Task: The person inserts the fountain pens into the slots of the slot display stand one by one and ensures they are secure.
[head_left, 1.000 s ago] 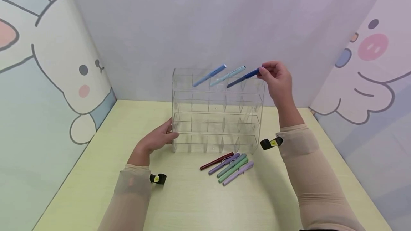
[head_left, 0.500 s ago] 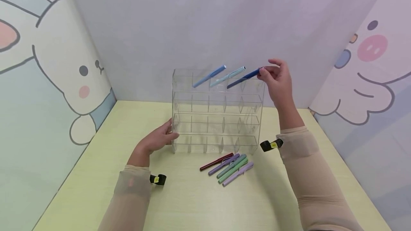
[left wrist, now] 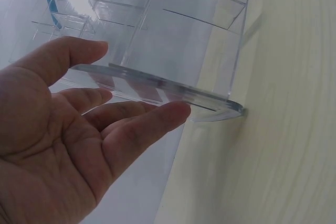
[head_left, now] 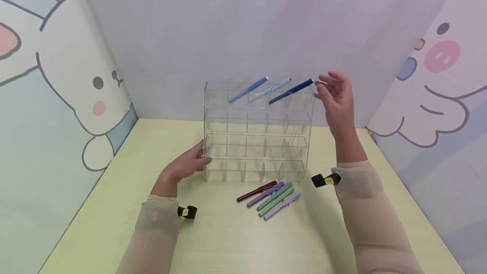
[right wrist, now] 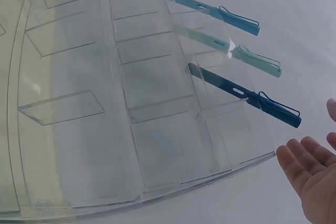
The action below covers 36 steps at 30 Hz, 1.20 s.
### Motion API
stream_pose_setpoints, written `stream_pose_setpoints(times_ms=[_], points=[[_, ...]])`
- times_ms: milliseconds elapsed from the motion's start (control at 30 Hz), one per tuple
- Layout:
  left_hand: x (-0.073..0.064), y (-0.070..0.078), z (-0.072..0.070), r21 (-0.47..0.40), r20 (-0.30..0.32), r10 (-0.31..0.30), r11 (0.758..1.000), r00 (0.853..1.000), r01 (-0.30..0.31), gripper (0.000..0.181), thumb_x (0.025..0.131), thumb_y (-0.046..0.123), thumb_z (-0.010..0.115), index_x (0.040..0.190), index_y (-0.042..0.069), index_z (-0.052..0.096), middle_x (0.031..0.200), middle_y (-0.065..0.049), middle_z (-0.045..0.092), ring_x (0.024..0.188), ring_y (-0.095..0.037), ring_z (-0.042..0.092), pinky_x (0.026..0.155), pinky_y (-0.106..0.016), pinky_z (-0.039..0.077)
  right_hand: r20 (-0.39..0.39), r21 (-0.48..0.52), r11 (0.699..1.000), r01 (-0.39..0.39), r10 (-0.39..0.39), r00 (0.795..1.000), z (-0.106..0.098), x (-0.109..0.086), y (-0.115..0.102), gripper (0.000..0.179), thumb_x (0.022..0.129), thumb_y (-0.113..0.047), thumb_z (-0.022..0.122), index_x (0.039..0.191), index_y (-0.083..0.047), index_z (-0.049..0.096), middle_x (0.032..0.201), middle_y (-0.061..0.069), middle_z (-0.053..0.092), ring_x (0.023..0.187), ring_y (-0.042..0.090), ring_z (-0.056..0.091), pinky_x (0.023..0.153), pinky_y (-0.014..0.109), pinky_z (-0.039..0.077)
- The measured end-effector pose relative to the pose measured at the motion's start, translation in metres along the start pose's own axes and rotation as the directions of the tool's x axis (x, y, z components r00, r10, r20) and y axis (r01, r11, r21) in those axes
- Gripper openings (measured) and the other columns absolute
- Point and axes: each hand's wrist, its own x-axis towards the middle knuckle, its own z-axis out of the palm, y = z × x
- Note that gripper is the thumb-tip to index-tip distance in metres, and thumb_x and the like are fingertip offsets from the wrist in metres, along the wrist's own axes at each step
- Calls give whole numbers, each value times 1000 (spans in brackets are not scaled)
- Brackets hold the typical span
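Note:
A clear acrylic pen rack (head_left: pixel 256 128) with tiers of small compartments stands upright on the table. My left hand (head_left: pixel 186 164) holds its left side panel, thumb at the front edge and fingers along the outer face (left wrist: pixel 126 124). In the top tier lean a blue pen (head_left: pixel 248 90), a light blue pen (head_left: pixel 270 89) and a dark blue pen (head_left: pixel 291 91), caps up and tilted right. Just right of the dark blue pen's cap, my right hand (head_left: pixel 336 96) is apart from it, fingers loosely bent and holding nothing; it is partly cut off in the right wrist view.
Before the rack, several capped pens lie side by side on the pale table (head_left: pixel 220 240): dark red (head_left: pixel 255 192), purple (head_left: pixel 264 195), grey-green (head_left: pixel 274 198), green (head_left: pixel 275 203) and lilac (head_left: pixel 282 206). A plain wall (head_left: pixel 243 24) rises behind; cartoon-printed panels flank both sides.
My right hand has let go of the dark blue pen and moved slightly right, its fingers spreading. The pen stays leaning in the top tier; the left hand and rack have not moved.

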Motion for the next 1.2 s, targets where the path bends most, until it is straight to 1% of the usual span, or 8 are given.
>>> stream_pose_setpoints(times_ms=[200, 367, 433, 600, 800, 933, 1067, 1200], points=[[-1, 1, 1, 5, 0, -3, 1000, 1000, 3, 80, 101, 36, 54, 158, 36, -2, 165, -8, 12, 142, -32, 36, 112, -55, 36, 2, 5, 999, 39, -39, 999, -8, -15, -1, 41, 97, -10, 61, 135, -5, 46, 127, 12, 58, 118, 29, 58, 89, 25, 55], [-2, -1, -1, 1, -7, -19, 1000, 1000, 19, 83, 100, 38, 55, 159, 32, -4, 165, -8, 12, 141, -32, 38, 112, -54, 36, 5, 37, 998, 48, -48, 999, -12, -28, -1, 40, 97, -7, 60, 134, -4, 46, 127, 13, 58, 119, 31, 57, 91, 27, 54], [-2, -2, -2, 4, -2, -4, 1000, 1000, 4, 84, 101, 38, 55, 159, 30, -5, 165, -9, 10, 142, -33, 36, 111, -54, 37, 6, 45, 998, 49, -49, 999, -14, -34, 0, 41, 97, -6, 60, 135, -2, 45, 128, 13, 58, 119, 30, 57, 91, 26, 54], [-1, -2, -1, 7, 5, 7, 1000, 1000, -7, 84, 100, 39, 55, 158, 32, -5, 165, -9, 9, 143, -33, 34, 110, -54, 38, 19, 70, 996, 58, -59, 998, -18, -48, 2, 41, 97, -2, 58, 135, 2, 44, 128, 13, 57, 119, 30, 57, 91, 27, 54], [0, -2, -1, 17, 1, 17, 1000, 1000, -17, 83, 101, 38, 55, 159, 30, -4, 165, -11, 10, 143, -34, 35, 109, -53, 40, 38, 58, 996, 67, -69, 997, -24, -66, 7, 39, 97, 1, 55, 135, 3, 45, 128, 15, 57, 117, 30, 59, 90, 28, 55], [-1, -1, 0, 18, -10, -5, 1000, 1000, 5, 82, 100, 39, 55, 158, 34, -3, 165, -9, 11, 142, -32, 37, 110, -53, 39, 40, 88, 995, 57, -60, 997, -26, -78, 11, 40, 97, 4, 54, 135, 5, 44, 128, 16, 58, 117, 30, 60, 89, 29, 56], [-2, -1, 0, 14, -7, -16, 1000, 1000, 16, 82, 100, 39, 55, 158, 37, -3, 165, -9, 12, 140, -32, 40, 112, -56, 35, 47, 86, 996, 36, -40, 998, -29, -89, 13, 40, 97, 5, 53, 135, 6, 44, 128, 15, 58, 117, 30, 60, 88, 29, 56], [-2, -1, 0, 13, -4, -22, 1000, 1000, 22, 82, 100, 40, 55, 158, 35, -4, 165, -11, 13, 139, -34, 42, 113, -58, 31, 55, 74, 997, 16, -20, 998, -32, -99, 15, 39, 97, 5, 53, 134, 8, 44, 127, 14, 59, 116, 28, 60, 87, 29, 56]])
